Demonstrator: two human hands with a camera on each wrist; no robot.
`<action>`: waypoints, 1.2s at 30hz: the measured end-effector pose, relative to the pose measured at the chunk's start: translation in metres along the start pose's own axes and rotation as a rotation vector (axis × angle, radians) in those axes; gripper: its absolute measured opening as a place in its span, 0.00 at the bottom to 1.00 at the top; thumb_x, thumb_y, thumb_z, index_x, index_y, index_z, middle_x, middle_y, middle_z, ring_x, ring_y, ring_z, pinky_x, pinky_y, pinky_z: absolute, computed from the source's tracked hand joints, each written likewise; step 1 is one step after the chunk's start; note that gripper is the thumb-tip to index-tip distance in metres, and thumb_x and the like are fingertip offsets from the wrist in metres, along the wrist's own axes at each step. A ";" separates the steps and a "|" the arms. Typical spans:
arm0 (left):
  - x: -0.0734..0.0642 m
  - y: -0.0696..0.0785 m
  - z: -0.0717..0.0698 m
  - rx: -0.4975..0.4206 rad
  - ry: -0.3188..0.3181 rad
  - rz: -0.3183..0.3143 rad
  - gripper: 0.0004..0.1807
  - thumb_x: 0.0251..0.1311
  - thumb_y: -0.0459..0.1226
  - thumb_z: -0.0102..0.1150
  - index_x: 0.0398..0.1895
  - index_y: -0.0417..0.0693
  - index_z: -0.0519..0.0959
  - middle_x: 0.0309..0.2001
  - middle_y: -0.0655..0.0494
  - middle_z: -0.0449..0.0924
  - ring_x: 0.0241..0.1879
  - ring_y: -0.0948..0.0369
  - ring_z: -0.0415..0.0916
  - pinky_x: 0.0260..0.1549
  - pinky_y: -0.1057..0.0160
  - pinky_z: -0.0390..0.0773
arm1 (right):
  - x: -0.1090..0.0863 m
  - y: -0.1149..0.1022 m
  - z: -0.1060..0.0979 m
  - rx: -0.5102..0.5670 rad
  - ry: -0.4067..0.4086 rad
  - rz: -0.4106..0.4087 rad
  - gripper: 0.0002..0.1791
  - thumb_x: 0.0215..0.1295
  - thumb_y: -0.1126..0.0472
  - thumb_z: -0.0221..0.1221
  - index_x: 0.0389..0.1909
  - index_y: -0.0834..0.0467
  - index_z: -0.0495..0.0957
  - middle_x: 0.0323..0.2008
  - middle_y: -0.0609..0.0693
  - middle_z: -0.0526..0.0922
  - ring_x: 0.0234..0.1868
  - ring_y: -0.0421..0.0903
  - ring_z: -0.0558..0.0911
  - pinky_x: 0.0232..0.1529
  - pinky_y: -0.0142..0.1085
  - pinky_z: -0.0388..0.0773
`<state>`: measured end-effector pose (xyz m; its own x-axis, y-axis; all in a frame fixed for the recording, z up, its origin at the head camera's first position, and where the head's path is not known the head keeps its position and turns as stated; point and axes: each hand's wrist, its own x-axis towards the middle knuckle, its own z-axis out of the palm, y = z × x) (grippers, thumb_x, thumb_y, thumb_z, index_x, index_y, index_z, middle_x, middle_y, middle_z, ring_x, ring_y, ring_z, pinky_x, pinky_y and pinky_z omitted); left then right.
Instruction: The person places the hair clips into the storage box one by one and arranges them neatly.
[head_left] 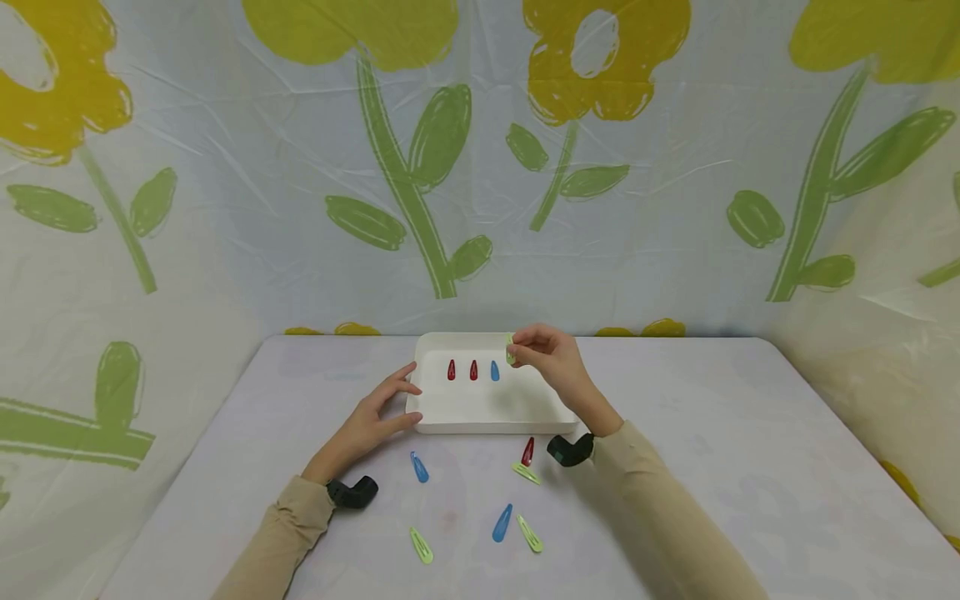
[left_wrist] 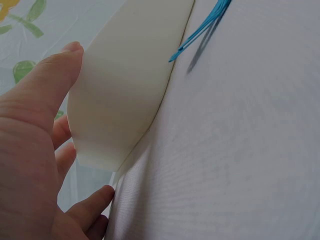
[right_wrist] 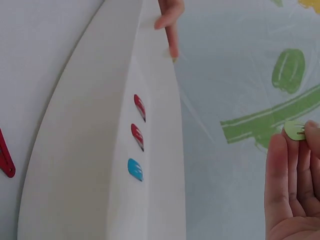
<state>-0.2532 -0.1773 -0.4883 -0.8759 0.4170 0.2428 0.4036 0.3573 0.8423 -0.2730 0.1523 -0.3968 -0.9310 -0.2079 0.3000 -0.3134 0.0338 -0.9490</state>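
Note:
My right hand [head_left: 551,354] pinches a light green snap hair clip [right_wrist: 295,130] between thumb and fingertips, above the back right part of a white tray [head_left: 480,422]. In the tray two red hair clips [head_left: 452,370] and a blue hair clip [head_left: 495,371] stand side by side in a row. Fingers spread, my left hand [head_left: 382,412] rests at the tray's left side, its thumb by the near corner. The left wrist view shows that thumb [left_wrist: 67,62] and fingertips at the tray's rim.
Before the tray on the table [head_left: 360,558] lie more clips: a blue one [head_left: 419,467] at left, a red one [head_left: 528,451] touching a green one [head_left: 527,474], another blue [head_left: 502,523] beside a green [head_left: 529,534], and a green one [head_left: 422,546] nearer. A flowered cloth [head_left: 480,167] hangs behind.

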 end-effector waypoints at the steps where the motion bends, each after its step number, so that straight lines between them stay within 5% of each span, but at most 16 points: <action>1: 0.000 0.000 0.000 -0.001 0.000 -0.001 0.20 0.62 0.45 0.68 0.55 0.52 0.76 0.77 0.63 0.52 0.77 0.55 0.42 0.72 0.41 0.46 | 0.001 0.000 -0.001 -0.003 0.005 0.007 0.09 0.65 0.69 0.64 0.41 0.71 0.79 0.34 0.57 0.83 0.32 0.46 0.84 0.41 0.41 0.85; 15: 0.000 -0.001 0.000 0.003 -0.009 -0.005 0.20 0.62 0.47 0.67 0.55 0.54 0.76 0.77 0.66 0.51 0.77 0.56 0.42 0.72 0.41 0.46 | 0.018 -0.004 -0.008 -0.038 0.069 0.177 0.12 0.65 0.68 0.65 0.43 0.72 0.80 0.36 0.58 0.85 0.30 0.45 0.85 0.41 0.39 0.85; 22: -0.001 -0.002 0.000 -0.002 -0.010 0.000 0.20 0.63 0.47 0.67 0.55 0.55 0.76 0.77 0.66 0.51 0.77 0.56 0.42 0.72 0.40 0.45 | 0.028 -0.002 -0.010 -0.068 0.074 0.300 0.12 0.64 0.68 0.64 0.44 0.72 0.80 0.36 0.57 0.84 0.30 0.45 0.85 0.47 0.48 0.83; 36: -0.001 -0.002 0.000 -0.020 -0.007 0.010 0.20 0.63 0.46 0.67 0.55 0.54 0.76 0.77 0.66 0.52 0.77 0.57 0.42 0.72 0.40 0.46 | 0.047 0.016 -0.014 -0.067 0.053 0.524 0.10 0.64 0.69 0.64 0.42 0.72 0.79 0.32 0.53 0.83 0.26 0.42 0.82 0.35 0.33 0.84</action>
<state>-0.2531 -0.1784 -0.4897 -0.8702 0.4260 0.2476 0.4065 0.3366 0.8494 -0.3241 0.1569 -0.3961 -0.9736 -0.0969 -0.2065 0.1866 0.1824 -0.9654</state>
